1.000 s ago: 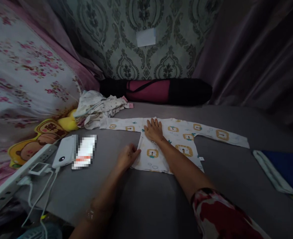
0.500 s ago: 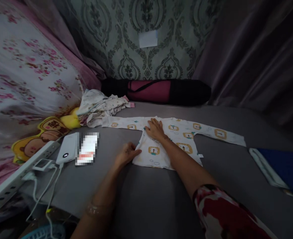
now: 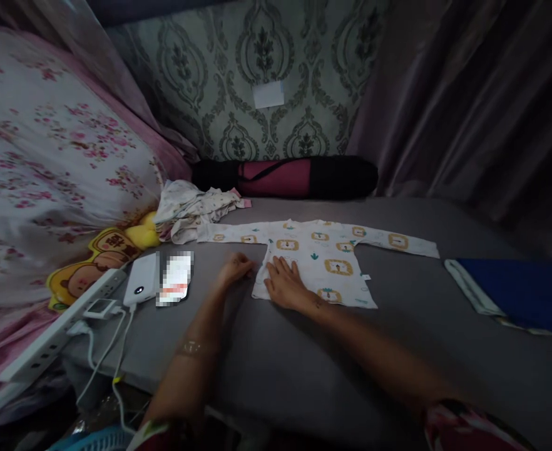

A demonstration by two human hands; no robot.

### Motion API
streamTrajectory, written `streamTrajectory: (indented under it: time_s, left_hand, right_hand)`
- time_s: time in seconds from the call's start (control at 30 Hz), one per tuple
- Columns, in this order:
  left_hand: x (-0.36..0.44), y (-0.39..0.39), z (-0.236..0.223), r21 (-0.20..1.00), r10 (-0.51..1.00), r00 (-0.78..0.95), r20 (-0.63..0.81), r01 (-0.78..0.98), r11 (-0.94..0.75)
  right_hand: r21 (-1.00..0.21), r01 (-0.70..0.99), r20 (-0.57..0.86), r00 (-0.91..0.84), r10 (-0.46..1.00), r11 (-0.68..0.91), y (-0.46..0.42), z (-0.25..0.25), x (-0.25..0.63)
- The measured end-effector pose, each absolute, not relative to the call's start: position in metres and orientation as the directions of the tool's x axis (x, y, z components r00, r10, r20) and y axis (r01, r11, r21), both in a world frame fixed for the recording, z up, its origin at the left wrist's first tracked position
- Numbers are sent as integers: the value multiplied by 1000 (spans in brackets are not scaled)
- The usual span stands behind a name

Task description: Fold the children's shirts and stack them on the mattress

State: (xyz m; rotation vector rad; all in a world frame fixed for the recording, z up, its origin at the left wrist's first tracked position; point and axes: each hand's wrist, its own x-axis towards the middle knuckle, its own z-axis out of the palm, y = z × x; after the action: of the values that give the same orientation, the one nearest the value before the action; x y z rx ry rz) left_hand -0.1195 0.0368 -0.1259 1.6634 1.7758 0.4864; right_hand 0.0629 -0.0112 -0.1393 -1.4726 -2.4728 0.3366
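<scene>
A white long-sleeved child's shirt (image 3: 314, 257) with orange lion prints lies spread flat, both sleeves stretched out sideways. My right hand (image 3: 285, 285) rests palm down on its lower left part, fingers spread, holding nothing. Beside the shirt's left side edge is my left hand (image 3: 236, 269), its fingers bent and slightly blurred. Whether those fingertips touch or pinch the fabric cannot be made out. The end of the left sleeve reaches a crumpled heap of light clothes (image 3: 189, 203).
A white power bank (image 3: 141, 279), a pixelated bright object (image 3: 175, 279) and a power strip (image 3: 64, 326) with cables lie left, near a yellow plush cushion (image 3: 83, 279). Folded blue fabric (image 3: 520, 294) sits right. A black and maroon bag (image 3: 276, 177) lies along the wall.
My right hand has slid from the upper part of the shirt down to its lower left. My left hand has shifted slightly up, away from the bottom corner. The camera view has also shifted.
</scene>
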Motion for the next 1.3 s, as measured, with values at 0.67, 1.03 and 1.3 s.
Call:
streamTrajectory:
  time_s: [0.67, 1.03, 1.3]
  left_hand:
    - [-112, 120, -137, -56, 875, 472, 107, 881, -469]
    - [-111, 130, -148, 29, 951, 241, 194, 967, -252]
    - [-87, 112, -128, 10, 975, 58, 216, 998, -61]
  right_hand:
    - [-237, 807, 251, -487, 837, 541, -47, -141, 36]
    - [-495, 728, 100, -495, 863, 475, -31, -133, 47]
    - [-568, 646, 16, -611, 791, 510, -17, -113, 63]
